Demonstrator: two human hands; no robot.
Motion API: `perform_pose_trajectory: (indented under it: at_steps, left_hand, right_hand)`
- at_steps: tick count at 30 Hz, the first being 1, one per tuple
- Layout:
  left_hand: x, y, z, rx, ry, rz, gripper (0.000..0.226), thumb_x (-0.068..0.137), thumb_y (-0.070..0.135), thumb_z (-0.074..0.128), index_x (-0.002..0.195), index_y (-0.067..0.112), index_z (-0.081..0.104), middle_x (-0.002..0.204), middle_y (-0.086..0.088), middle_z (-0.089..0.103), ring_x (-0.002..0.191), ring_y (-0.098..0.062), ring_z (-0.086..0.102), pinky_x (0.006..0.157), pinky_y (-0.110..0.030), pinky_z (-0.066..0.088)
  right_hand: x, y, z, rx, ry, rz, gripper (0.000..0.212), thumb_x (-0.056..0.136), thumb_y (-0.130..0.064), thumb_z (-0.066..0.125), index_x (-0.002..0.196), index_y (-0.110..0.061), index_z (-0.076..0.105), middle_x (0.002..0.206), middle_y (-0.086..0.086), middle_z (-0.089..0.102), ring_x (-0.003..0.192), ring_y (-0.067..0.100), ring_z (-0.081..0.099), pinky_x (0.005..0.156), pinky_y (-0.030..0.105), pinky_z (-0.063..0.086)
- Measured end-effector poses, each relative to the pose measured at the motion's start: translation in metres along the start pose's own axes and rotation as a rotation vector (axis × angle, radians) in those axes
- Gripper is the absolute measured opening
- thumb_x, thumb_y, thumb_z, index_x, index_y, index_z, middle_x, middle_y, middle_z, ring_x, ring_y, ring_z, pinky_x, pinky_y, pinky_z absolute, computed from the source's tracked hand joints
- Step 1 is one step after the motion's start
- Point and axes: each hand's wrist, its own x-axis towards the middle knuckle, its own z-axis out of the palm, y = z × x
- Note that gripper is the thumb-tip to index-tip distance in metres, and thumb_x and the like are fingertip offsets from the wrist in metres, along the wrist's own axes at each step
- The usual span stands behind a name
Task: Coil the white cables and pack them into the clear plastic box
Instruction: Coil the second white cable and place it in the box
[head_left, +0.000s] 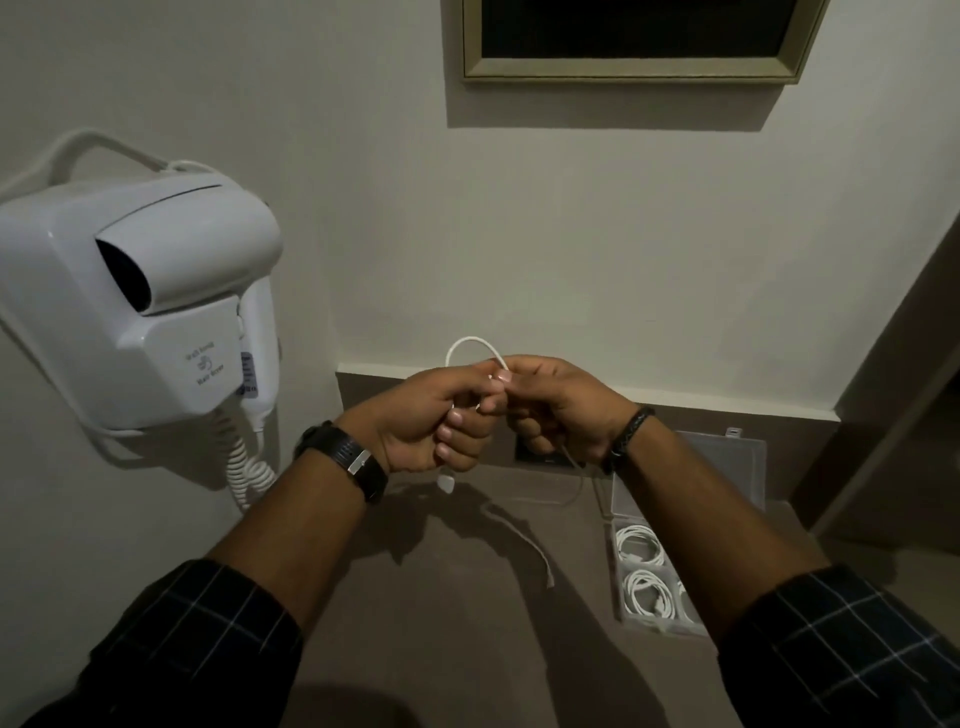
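Observation:
Both hands are raised above the brown counter and meet on one white cable (470, 344). My left hand (434, 418) is closed around part of it, with a white plug hanging just below the fist. My right hand (558, 405) pinches the cable where a small loop arches up between the two hands. The rest of the cable trails down from my right hand and across the counter, ending near the middle. The clear plastic box (621, 577) lies on the counter at the right, lid open, with coiled white cables (641, 545) inside.
A white wall-mounted hair dryer (140, 301) with a curly cord hangs at the left. A framed dark panel (631, 39) is on the wall above. The box's open lid (727, 467) leans toward the back wall. A dark wall socket (535, 457) sits behind my hands.

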Motion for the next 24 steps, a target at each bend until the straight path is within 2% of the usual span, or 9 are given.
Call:
perform_pose_trajectory:
  at_steps: [2, 4, 5, 8, 13, 18, 21, 24]
  left_hand:
    - [0.0, 0.001, -0.002, -0.011, -0.024, -0.015, 0.029, 0.091, 0.029, 0.045, 0.065, 0.016, 0.045, 0.041, 0.011, 0.036, 0.036, -0.007, 0.018, 0.035, -0.015, 0.024]
    - [-0.001, 0.001, -0.005, -0.01, -0.001, -0.001, 0.031, 0.093, 0.031, 0.045, 0.066, 0.016, 0.048, 0.041, 0.011, 0.035, 0.033, -0.004, 0.025, 0.034, -0.015, 0.027]
    - [-0.001, 0.001, -0.007, -0.01, 0.039, 0.021, 0.03, 0.093, 0.031, 0.046, 0.068, 0.016, 0.051, 0.041, 0.012, 0.035, 0.032, -0.003, 0.028, 0.035, -0.016, 0.03]
    - [-0.001, -0.007, -0.013, -0.006, 0.172, 0.129, 0.023, 0.091, 0.03, 0.051, 0.078, 0.013, 0.059, 0.041, 0.011, 0.036, 0.034, -0.003, 0.032, 0.039, -0.019, 0.037]
    - [0.007, -0.02, -0.012, -0.079, 0.251, 0.167, 0.04, 0.095, 0.044, 0.042, 0.076, 0.014, 0.061, 0.043, 0.01, 0.034, 0.036, -0.004, 0.028, 0.041, -0.02, 0.032]
    - [0.014, -0.016, -0.007, -0.051, 0.3, 0.164, 0.035, 0.097, 0.026, 0.036, 0.083, 0.012, 0.064, 0.053, 0.006, 0.04, 0.042, -0.006, 0.032, 0.045, -0.022, 0.035]
    - [0.009, -0.021, -0.007, 0.031, 0.271, 0.111, 0.03, 0.098, 0.02, 0.037, 0.091, 0.009, 0.064, 0.058, 0.003, 0.044, 0.047, -0.008, 0.037, 0.048, -0.023, 0.037]
    - [0.003, -0.031, -0.01, 0.094, 0.262, 0.12, 0.028, 0.099, 0.015, 0.04, 0.094, 0.004, 0.066, 0.059, 0.0, 0.051, 0.05, -0.011, 0.044, 0.049, -0.024, 0.042]
  right_hand:
    - [-0.002, 0.003, -0.002, -0.009, 0.027, 0.005, 0.025, 0.092, -0.029, 0.053, 0.102, -0.008, 0.063, 0.049, -0.008, 0.042, 0.039, 0.007, 0.032, 0.036, 0.017, 0.023]
    - [-0.004, 0.004, -0.007, -0.053, 0.055, 0.016, 0.042, 0.088, -0.033, 0.056, 0.102, 0.006, 0.055, 0.047, -0.009, 0.038, 0.038, 0.008, 0.029, 0.035, 0.016, 0.022]
    - [-0.005, 0.005, -0.01, -0.07, 0.075, 0.012, 0.042, 0.086, -0.035, 0.058, 0.096, 0.006, 0.055, 0.047, -0.008, 0.036, 0.038, 0.008, 0.026, 0.036, 0.017, 0.02]
    - [-0.011, 0.006, -0.019, -0.109, 0.169, -0.015, 0.026, 0.084, -0.034, 0.059, 0.077, -0.01, 0.051, 0.049, -0.006, 0.032, 0.041, 0.009, 0.021, 0.041, 0.022, 0.015]
    - [-0.012, 0.015, -0.021, -0.099, 0.354, -0.034, 0.017, 0.094, -0.021, 0.053, 0.086, -0.008, 0.061, 0.044, -0.008, 0.035, 0.039, 0.01, 0.022, 0.04, 0.019, 0.019]
    - [-0.003, 0.033, -0.014, -0.146, 0.644, -0.086, 0.02, 0.094, -0.018, 0.052, 0.092, -0.01, 0.07, 0.045, -0.007, 0.038, 0.042, 0.011, 0.026, 0.038, 0.018, 0.024]
    - [0.002, 0.036, -0.026, -0.22, 0.846, -0.099, 0.021, 0.093, -0.019, 0.054, 0.098, -0.009, 0.072, 0.049, -0.014, 0.047, 0.051, 0.008, 0.036, 0.047, 0.02, 0.032]
    - [0.001, 0.039, -0.044, -0.262, 0.982, -0.079, 0.022, 0.091, -0.021, 0.056, 0.1, -0.009, 0.072, 0.066, -0.012, 0.056, 0.061, 0.006, 0.045, 0.057, 0.023, 0.039]
